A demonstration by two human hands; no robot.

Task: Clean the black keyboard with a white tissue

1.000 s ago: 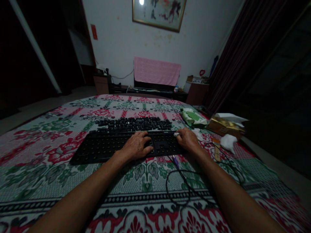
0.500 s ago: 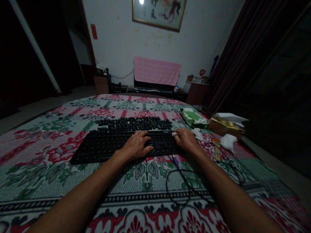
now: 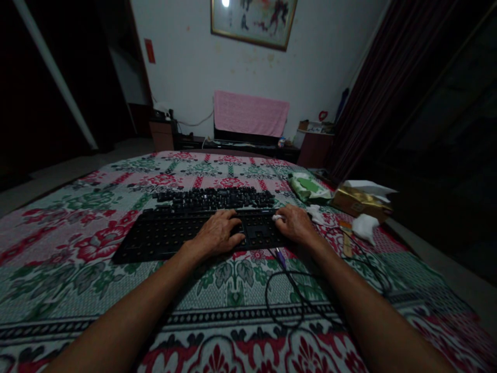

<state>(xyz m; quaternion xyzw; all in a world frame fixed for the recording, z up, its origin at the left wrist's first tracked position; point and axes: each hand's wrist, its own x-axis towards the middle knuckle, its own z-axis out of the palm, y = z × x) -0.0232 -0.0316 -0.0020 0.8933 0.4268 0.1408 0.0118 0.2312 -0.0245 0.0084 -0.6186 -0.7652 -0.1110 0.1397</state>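
Observation:
A black keyboard with its keycaps off lies across the patterned cloth, rows of small studs exposed. My left hand rests on its middle, fingers bent toward the far edge and thumb apart on the surface, gripping it. At the keyboard's right end, my right hand pinches a small white wad of tissue against the keys area. Loose black keycaps are heaped in a long band just beyond the keyboard. Below the right hand, a purple cable plug lies near the keyboard's front edge.
A black cable loops in front of the keyboard. To the right lie a flat brush, crumpled white tissue, another tissue scrap, a green-white wipes pack and a gold tissue box. The floral cloth covers the surface.
My right hand has shifted slightly left with the tissue wad, along the top right of the keyboard. My left hand has stayed in place.

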